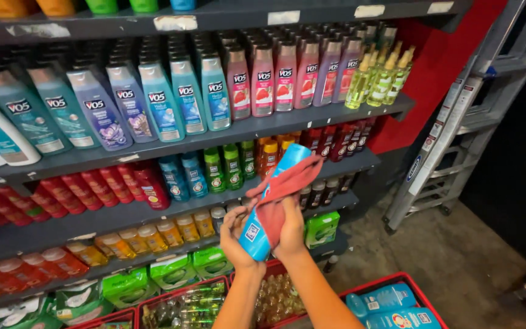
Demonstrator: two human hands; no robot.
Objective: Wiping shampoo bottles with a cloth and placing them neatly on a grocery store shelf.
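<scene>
My left hand [236,234] grips the lower part of a light blue bottle [262,225], held tilted with its top pointing up and to the right. My right hand [291,230] presses a red cloth [284,186] against the bottle's side; the cloth drapes over the bottle's upper half. Both hands are raised in front of grey store shelves [153,141] packed with rows of bottles.
Shelves hold teal, purple, pink, red, green and orange bottles, with green packets [171,268] lower down. Red baskets [391,281] below hold more blue bottles [385,301] and small bottles. A grey stepladder [458,122] leans at the right beside a red wall on a concrete floor.
</scene>
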